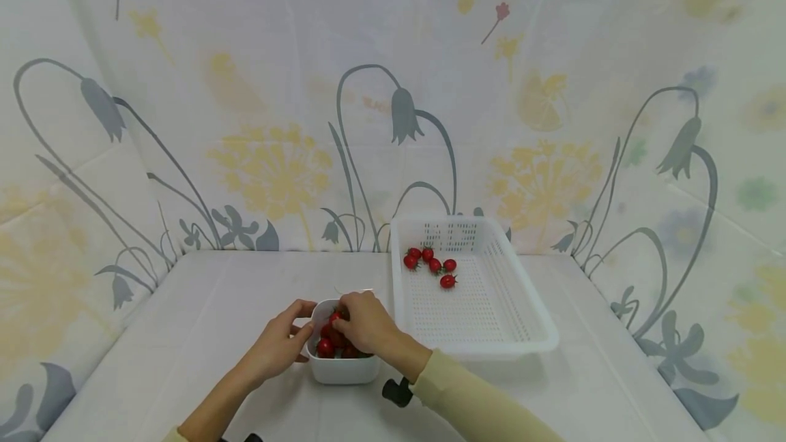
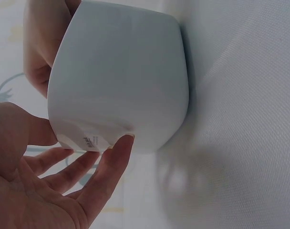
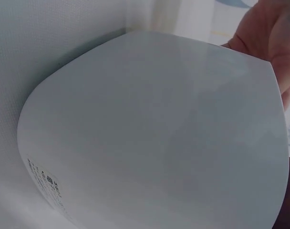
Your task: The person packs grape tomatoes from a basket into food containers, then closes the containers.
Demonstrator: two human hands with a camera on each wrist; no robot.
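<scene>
A small white container [image 1: 344, 370] with rounded corners stands on the table, holding several red cherry tomatoes [image 1: 325, 347]. My left hand [image 1: 279, 341] grips its left side; in the left wrist view the thumb is at the rim and the fingertips [image 2: 123, 143] lie against the outer wall beside a small label. From above, my right hand [image 1: 371, 325] reaches inside with bent fingers, its thumb against a cherry tomato [image 1: 335, 318]. Its other fingertips are hidden by the hand. The container's wall [image 3: 150, 129] fills most of the right wrist view.
Right of the container is a large white perforated basket [image 1: 534, 322] with several cherry tomatoes [image 1: 434, 265] in its far left part. A clear, thin-edged item [image 1: 362, 290] shows just behind the container. A patterned cloth [image 1: 276, 87] hangs behind the white table [image 1: 202, 319].
</scene>
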